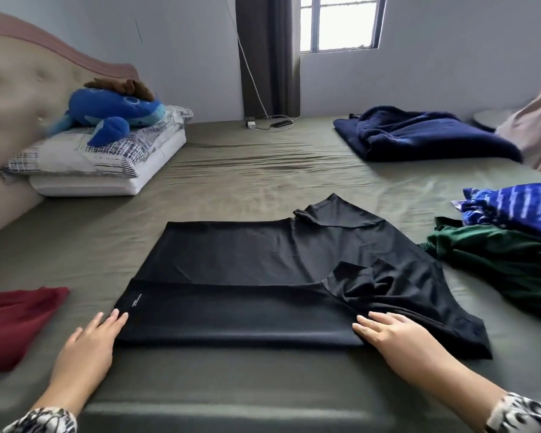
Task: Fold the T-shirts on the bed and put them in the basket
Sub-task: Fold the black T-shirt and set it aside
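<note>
Head view, then. Where's the shirt?

— The black T-shirt (pixel 263 276) lies flat on the bed (pixel 231 170), in the middle of the near part, with its near long edge folded over into a band. One sleeve sticks out at the far right, the other lies bunched at the near right.

— And the hands?

— The left hand (pixel 88 342) lies flat, fingers straight and close together, fingertips touching the left end of the folded band. The right hand (pixel 391 335) lies flat too, fingers straight and slightly spread, pressing on the right end of the band by the bunched sleeve. Neither pinches the cloth.

— What's around it?

— A dark red shirt (pixel 13 323) lies to the left, near the bed's edge. To the right a green shirt (pixel 497 260) sits under a blue patterned one (pixel 519 207). Farther back on the right lies a navy blanket (pixel 425 135). At the far left, pillows (pixel 107 164) are stacked against the headboard (pixel 10 98), with a blue plush toy (pixel 113 110) on top.
</note>
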